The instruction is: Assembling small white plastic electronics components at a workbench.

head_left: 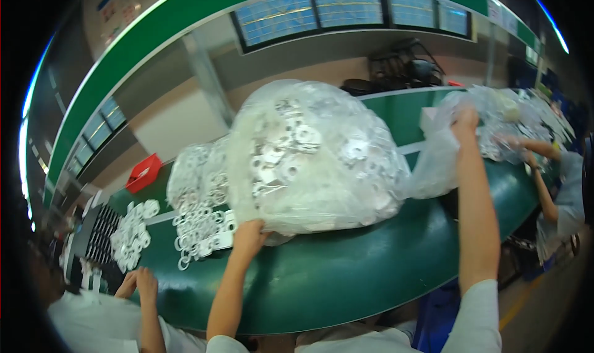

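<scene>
A large, bulging clear plastic bag (325,173) full of white flat pieces with round holes lies on the green table (346,260) in front of me. My left hand (249,236) is closed on the plastic at its near left corner. Reaching out to the right, my right hand (465,123) grips the loose, stretched end of the same bag, with its fingers partly hidden by the film. Left of the bag, a heap of loose white ring-shaped pieces (201,232) spills near a smaller filled plastic bag (197,175).
Another pile of white pieces (132,234) lies farther left, beside a black ribbed stack (102,234) and a red bin (143,172). A person's hands (141,283) are at the left table edge. At the right, another person's hand (516,141) works by more plastic bags (504,115).
</scene>
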Demonstrator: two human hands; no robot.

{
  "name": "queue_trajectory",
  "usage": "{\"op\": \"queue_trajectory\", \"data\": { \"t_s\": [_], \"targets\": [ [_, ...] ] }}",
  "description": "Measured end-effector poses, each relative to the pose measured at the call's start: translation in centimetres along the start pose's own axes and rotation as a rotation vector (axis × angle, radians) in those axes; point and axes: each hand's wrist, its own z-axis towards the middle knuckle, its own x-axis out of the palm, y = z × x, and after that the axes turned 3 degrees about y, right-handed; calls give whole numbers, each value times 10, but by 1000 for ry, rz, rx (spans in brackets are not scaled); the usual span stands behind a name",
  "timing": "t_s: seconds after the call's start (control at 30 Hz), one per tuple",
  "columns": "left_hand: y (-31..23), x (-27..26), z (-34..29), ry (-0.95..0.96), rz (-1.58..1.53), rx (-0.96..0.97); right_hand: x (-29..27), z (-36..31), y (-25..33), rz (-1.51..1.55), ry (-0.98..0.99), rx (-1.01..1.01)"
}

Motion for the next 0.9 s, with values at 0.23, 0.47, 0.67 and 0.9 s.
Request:
{"op": "queue_trajectory", "data": {
  "t_s": [0.23,0.47,0.67,0.9],
  "targets": [
    [-12,-9,-24,89,-1,-26,32,-6,19,14,89,-96],
    [-31,0,-49,222,-127,33,-51,-120,-16,-469,236,-78],
    [-58,-37,-56,310,67,160,-98,-192,-42,-657,253,51],
    [-160,-48,3,-299,-39,367,-97,-235,-47,-957,122,-42]
  ]
}}
